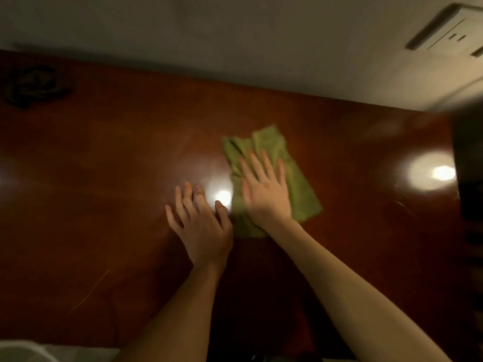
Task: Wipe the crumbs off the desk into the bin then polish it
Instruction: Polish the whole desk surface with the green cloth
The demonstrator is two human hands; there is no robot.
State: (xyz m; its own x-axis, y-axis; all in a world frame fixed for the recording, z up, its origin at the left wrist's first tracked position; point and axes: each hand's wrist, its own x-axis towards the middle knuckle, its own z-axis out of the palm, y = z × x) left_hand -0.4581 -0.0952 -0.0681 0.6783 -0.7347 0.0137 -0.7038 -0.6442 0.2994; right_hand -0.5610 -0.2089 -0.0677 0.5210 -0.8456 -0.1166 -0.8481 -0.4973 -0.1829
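Green cloth [300, 186] lies crumpled and partly folded on the surface [104, 165], around its middle and a little to the right. The right hand [264, 189] presses flat on the cloth's left half, fingers straight and slightly spread, pointing toward the wall [235, 35]. Its grip is slack, with nothing clamped. The cloth sticks out beyond the fingertips, to the right of the hand and below the wrist.

The left hand [201, 220] rests just beside the cloth's left edge, palm down on bare wood. Its fingers are loosely bent, its thumb is near the cloth, and its grip holds nothing.

The surface is glossy reddish-brown wood. One glare spot [223, 197] shines between the two hands and a larger one [441, 172] sits near the right edge. A thin yellowish streak [88, 296] marks the wood at lower left. A dark object [28, 87] sits far left, too dim to identify. A socket plate [449, 32] is on the wall at upper right. A blurred dark shape [467, 165] stands at the right edge.
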